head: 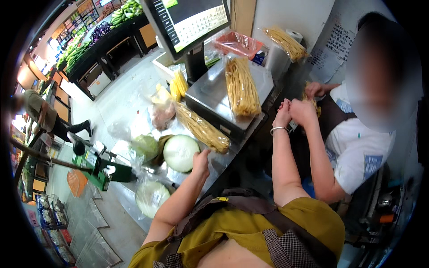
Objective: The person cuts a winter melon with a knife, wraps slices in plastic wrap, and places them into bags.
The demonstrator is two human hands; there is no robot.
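Note:
My left hand [201, 163] is at the right edge of a cut winter melon [181, 153] lying cut face up on the metal counter [218, 164]; its fingers are partly hidden. My right hand [283, 114], with a bangle on the wrist, is raised with curled fingers against a co-worker's hand [299, 110]; whether it holds anything is unclear. Beside the melon lie a wrapped cabbage [144, 146] and a bag of long yellow dried sticks [203, 128]. Another such bag [242, 87] rests on the weighing scale [214, 100]. A wrapped melon piece [152, 198] is nearer my left arm.
The co-worker [358, 147] stands close at right, the other hand [316, 89] at a yellow bundle. A green bag-sealing device [97, 164] is at the counter's left edge. Corn [179, 83] lies beside the scale, under its screen [197, 23]. Another person [42, 112] is far left.

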